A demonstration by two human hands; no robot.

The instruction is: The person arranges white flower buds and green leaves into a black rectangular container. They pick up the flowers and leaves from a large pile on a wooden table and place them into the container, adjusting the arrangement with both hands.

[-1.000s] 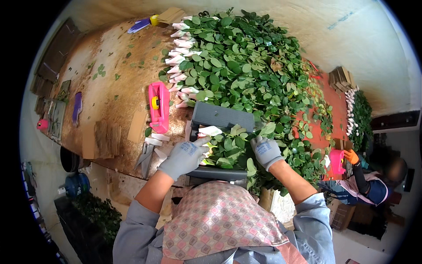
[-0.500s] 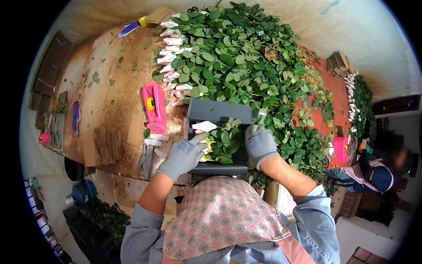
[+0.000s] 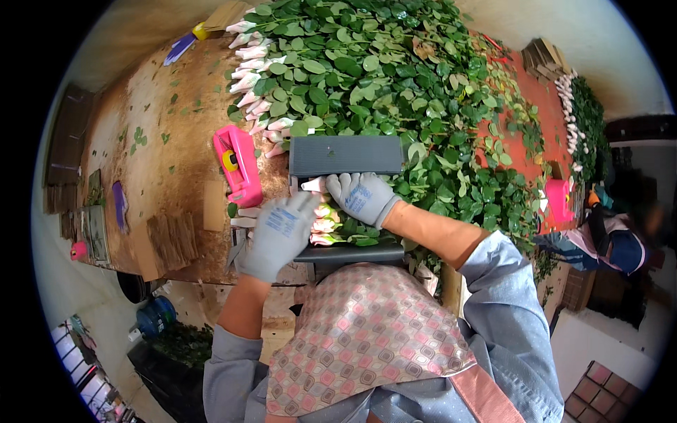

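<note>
A dark grey ribbed trough [image 3: 345, 155] stands in front of me with several pink-and-green rose heads [image 3: 326, 225] lying in it, leaves to the right. My right hand [image 3: 363, 199], in a grey glove, reaches into the trough. Its fingers curl down just behind a pale wrapped rose [image 3: 313, 185], closed at its neck. My left hand [image 3: 283, 229], gloved alike, is at the trough's left end beside the rose heads. Its fingers are bent together near the pale rose, and what lies under them is hidden.
A pink tape dispenser [image 3: 238, 169] stands left of the trough, by a cardboard strip [image 3: 214, 204] and folded cardboard [image 3: 168, 243]. Leafy roses [image 3: 367, 77] with pale wrapped heads pile up behind. A co-worker [image 3: 613, 240] is at the far right.
My right hand has moved left from the trough's right end to the pale rose. My left hand has shifted slightly left. The whole view has shifted a little.
</note>
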